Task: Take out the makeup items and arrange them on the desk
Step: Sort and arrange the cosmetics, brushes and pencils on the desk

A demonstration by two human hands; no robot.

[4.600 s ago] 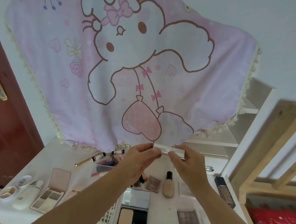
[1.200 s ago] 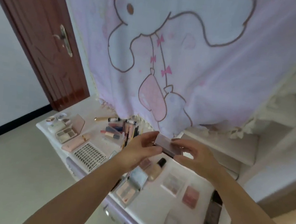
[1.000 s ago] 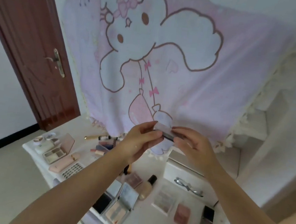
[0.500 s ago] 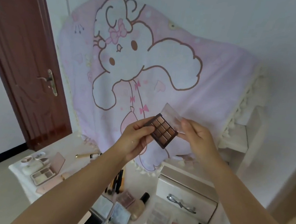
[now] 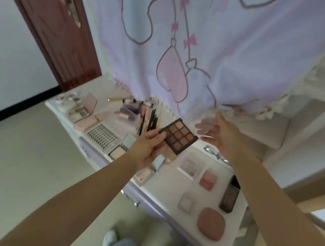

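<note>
Head view shows the nine-pan eyeshadow palette [image 5: 178, 136] held above the desk [image 5: 169, 185], pinched at its near-left corner by the left hand [image 5: 150, 149], while the right hand [image 5: 220, 132] grips its clear lid [image 5: 205, 125], apart from the pans. Compacts [image 5: 210, 223], pencils [image 5: 147, 121] and a lash tray [image 5: 104, 136] already lie arranged on the desk, so the task looks well advanced. This palette is not yet set down.

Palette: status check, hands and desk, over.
Left hand grips open nine-pan palette. Right hand pinches its clear lid, apart from the palette. Both above the desk; desk crowded with makeup.
</note>
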